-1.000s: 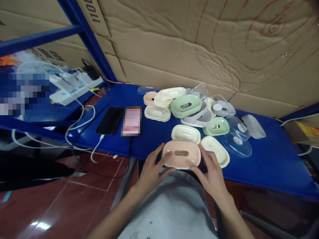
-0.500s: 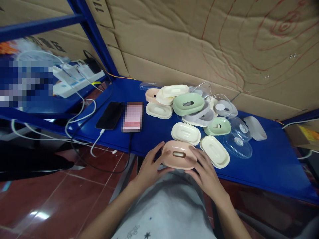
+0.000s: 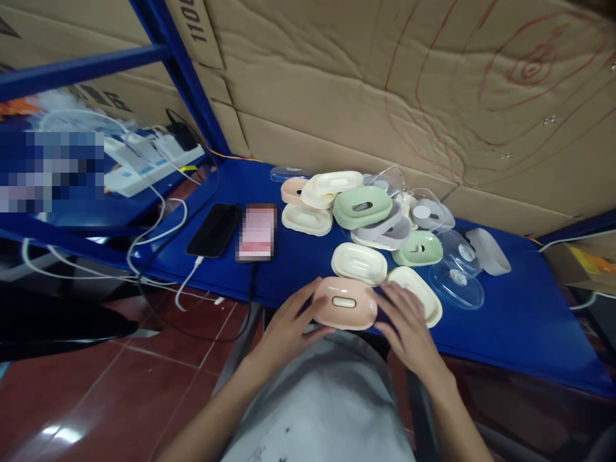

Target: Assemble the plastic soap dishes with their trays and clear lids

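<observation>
A pink oval soap dish (image 3: 353,316) with a slot in its middle is at the table's front edge; a cream-white piece shows through the slot. My left hand (image 3: 294,319) grips its left end, thumb on top and fingers at the side. My right hand (image 3: 402,324) is just off its right end, fingers spread and holding nothing. Under and behind that hand lies a cream oval tray (image 3: 430,307). Another cream tray (image 3: 359,263) sits just behind the pink dish.
Green (image 3: 363,206), grey and cream soap dish parts are heaped at the back, with clear lids (image 3: 457,282) to the right. A black phone (image 3: 212,230) and a lit phone (image 3: 256,232) lie left, trailing cables. A cardboard wall (image 3: 327,96) stands behind the blue table (image 3: 524,327).
My right hand has let go of the pink soap dish and moved slightly right, its fingers opening. My left hand keeps its hold. The view has tilted a little.
</observation>
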The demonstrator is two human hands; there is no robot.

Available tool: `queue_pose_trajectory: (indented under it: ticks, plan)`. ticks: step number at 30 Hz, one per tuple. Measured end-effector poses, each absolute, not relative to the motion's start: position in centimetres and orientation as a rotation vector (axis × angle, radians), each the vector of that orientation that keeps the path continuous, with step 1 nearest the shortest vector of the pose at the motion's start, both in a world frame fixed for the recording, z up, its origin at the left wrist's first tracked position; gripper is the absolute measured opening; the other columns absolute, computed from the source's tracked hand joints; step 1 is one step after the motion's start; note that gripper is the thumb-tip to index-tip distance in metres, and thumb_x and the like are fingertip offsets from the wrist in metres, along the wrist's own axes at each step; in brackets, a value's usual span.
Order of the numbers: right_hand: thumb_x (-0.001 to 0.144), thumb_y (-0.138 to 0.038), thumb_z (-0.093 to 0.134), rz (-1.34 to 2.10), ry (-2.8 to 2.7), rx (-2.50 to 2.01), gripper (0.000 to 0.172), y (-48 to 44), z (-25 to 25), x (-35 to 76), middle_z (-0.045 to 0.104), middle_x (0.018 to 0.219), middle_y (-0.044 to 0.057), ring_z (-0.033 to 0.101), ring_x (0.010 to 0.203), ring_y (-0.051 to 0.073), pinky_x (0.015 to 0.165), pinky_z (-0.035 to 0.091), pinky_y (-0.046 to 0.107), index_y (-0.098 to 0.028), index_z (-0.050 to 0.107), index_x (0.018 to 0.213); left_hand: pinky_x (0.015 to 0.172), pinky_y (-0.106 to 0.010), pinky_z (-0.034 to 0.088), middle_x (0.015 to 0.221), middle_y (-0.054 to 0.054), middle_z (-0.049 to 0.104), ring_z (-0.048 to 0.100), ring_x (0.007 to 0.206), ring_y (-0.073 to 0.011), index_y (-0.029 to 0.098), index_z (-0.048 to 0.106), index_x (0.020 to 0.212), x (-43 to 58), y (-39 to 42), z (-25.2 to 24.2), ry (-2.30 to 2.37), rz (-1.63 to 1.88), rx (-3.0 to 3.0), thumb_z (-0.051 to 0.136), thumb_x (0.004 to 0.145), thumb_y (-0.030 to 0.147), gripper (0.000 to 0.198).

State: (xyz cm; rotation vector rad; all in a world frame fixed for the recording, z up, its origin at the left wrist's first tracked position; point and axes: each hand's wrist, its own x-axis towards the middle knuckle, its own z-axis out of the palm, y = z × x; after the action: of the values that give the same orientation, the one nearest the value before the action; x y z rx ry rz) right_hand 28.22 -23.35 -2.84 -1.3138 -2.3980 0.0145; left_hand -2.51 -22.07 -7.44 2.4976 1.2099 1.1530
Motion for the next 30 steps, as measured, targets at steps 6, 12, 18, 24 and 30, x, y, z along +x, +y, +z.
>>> queue_pose_trajectory:
  ticks: [6,12,18,24,30]
  plan:
    - [0.110,-0.039,0.044,-0.253,-2.057,-1.841,0.047,-22.4,-2.4,37.6,0.063,0.153,0.012,0.054,0.146,0.034,0.118,0.039,0.060,-0.027,0.055,0.154,0.110,-0.052,0.060,0.157,-0.020,0.056,0.061,0.141,-0.0339,0.025,0.051,0.150,-2.6,-22.2,-7.0,1.205,1.121,2.501,0.076,0.099,0.038,0.058]
    - [0.102,-0.068,0.047,-0.278,-1.856,-2.126,0.068,-23.9,-4.6,44.9,0.062,0.149,0.018,0.052,0.144,0.045,0.111,0.044,0.072,-0.026,0.057,0.155,0.112,-0.055,0.057,0.152,-0.021,0.061,0.063,0.138,-0.0341,0.021,0.059,0.140,-2.5,-22.3,-6.7,1.131,1.099,2.580,0.075,0.099,0.041,0.049]
    - [0.104,-0.054,0.056,-0.139,-1.784,-1.811,0.051,-25.3,-3.5,43.1,0.065,0.134,0.017,0.064,0.132,0.035,0.114,0.051,0.056,-0.024,0.068,0.143,0.116,-0.053,0.053,0.153,-0.020,0.061,0.063,0.138,-0.0326,0.020,0.061,0.137,-2.1,-22.4,-6.6,1.144,1.107,2.563,0.075,0.098,0.041,0.046]
    - [0.103,-0.028,0.062,-0.047,-1.870,-1.488,0.043,-26.9,-2.5,35.0,0.062,0.139,0.013,0.063,0.136,0.037,0.112,0.055,0.060,-0.033,0.064,0.146,0.117,-0.050,0.052,0.153,-0.017,0.062,0.065,0.136,-0.0310,0.024,0.049,0.155,-1.6,-22.4,-7.0,1.216,1.113,2.504,0.072,0.100,0.046,0.064]
    - [0.102,-0.023,0.065,0.126,-2.198,-1.196,0.069,-26.4,-4.2,27.4,0.056,0.141,0.013,0.055,0.144,0.036,0.111,0.058,0.058,-0.039,0.040,0.165,0.115,-0.051,0.053,0.155,-0.017,0.061,0.064,0.138,-0.0328,0.022,0.020,0.171,-1.6,-22.5,-7.4,1.285,1.004,2.428,0.073,0.097,0.055,0.096]
